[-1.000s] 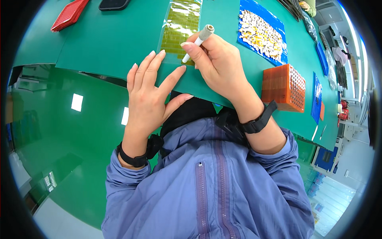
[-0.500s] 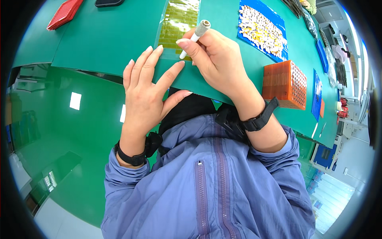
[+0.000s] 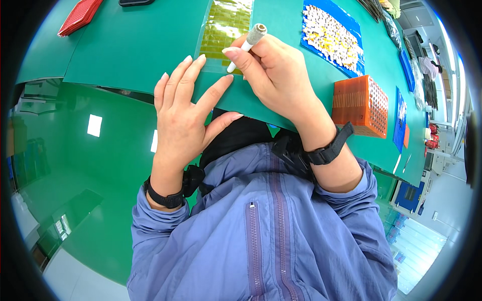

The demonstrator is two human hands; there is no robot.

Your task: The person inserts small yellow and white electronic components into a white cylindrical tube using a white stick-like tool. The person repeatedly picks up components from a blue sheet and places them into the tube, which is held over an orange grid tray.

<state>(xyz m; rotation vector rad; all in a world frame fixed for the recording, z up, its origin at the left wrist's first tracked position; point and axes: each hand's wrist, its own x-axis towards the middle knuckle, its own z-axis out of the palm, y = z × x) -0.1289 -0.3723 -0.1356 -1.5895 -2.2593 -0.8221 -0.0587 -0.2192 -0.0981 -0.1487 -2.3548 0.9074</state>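
My right hand (image 3: 276,72) is closed round a white pen-shaped tool (image 3: 246,46) with a grey, rough-looking wrap at its upper end. The tool slants down, its lower tip at the near end of a clear sheet (image 3: 214,65) that carries rows of yellow-green film pieces (image 3: 224,31). Whether the tip touches the sheet I cannot tell. Fingers spread, my left hand (image 3: 186,108) rests at the table's near edge beside the sheet. Its index fingertip lies close to the tool's tip, and nothing is in that hand.
An orange slotted box (image 3: 351,103) stands right of my right forearm. Beyond it lies a blue sheet (image 3: 359,67) covered with small white and yellow pieces. Red stacked trays (image 3: 80,17) sit at the far left of the green table (image 3: 125,50), near a black object (image 3: 135,2).
Very little differs. The tool and my right hand have shifted slightly, the tool's tip a touch farther from me. My left hand is almost still.
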